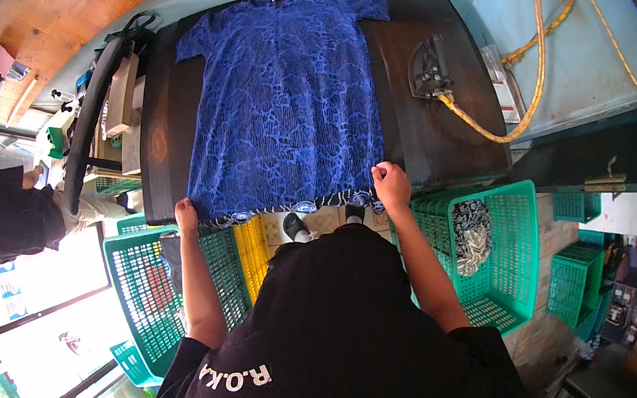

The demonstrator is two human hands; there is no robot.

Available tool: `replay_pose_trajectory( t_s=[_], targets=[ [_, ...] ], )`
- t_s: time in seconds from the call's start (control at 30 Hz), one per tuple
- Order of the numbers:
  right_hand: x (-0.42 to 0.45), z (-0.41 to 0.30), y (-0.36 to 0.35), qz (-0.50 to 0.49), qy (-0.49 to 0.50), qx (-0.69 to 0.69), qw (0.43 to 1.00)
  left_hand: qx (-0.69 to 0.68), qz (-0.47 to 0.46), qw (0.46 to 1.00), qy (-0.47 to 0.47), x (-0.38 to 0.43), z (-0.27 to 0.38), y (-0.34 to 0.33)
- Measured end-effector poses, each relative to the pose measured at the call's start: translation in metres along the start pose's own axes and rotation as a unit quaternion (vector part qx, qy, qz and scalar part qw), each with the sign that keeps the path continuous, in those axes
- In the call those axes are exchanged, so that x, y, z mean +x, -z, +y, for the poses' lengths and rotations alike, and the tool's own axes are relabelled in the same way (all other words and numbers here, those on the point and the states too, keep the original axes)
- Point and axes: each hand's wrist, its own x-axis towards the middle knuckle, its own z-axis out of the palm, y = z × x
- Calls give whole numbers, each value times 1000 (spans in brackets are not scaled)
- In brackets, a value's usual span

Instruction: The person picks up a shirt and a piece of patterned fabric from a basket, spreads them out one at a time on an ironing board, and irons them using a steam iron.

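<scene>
A blue short-sleeved garment point(288, 106) with a dark branching pattern lies spread on a dark pressing table point(155, 119), its collar toward the far edge. Its patterned hem hangs over the near edge. My left hand point(187, 215) pinches the hem's left corner. At the right corner my right hand point(392, 184) grips the cloth with curled fingers. The hem is stretched between both hands. To the right of the garment, a steam iron point(432, 67) rests on the table, joined to a yellow hose point(476, 128).
Green plastic baskets stand on both sides, the right one point(511, 252) with folded cloth point(471, 235) inside, the left one point(148, 273) also holding items. A yellow crate point(252, 256) sits below the hem. A padded arm board point(92, 123) is at left, near another person point(24, 216).
</scene>
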Motion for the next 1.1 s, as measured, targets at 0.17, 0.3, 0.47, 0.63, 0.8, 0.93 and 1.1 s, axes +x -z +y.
replay_pose_trajectory(
  t_s=[0.17,0.3,0.47,0.63,0.8,0.93,1.1],
  targets=[
    [-8,-14,0,18,-63,-29,997,-22,-52,997,51,0,10,6],
    [3,-18,8,-70,-120,18,990,-137,-47,987,76,-4,0,10],
    [19,26,-14,-36,-53,129,990,-156,-68,981,93,-4,4,6],
    [26,82,2,95,-53,184,977,-138,-39,984,108,-14,20,5],
    [39,91,40,204,-26,229,951,-181,32,983,8,-44,36,2],
    [36,91,46,150,-54,81,984,-82,-25,996,32,-80,42,-17],
    [32,117,47,67,-75,68,993,-94,-125,980,120,-112,84,8]
  ],
)
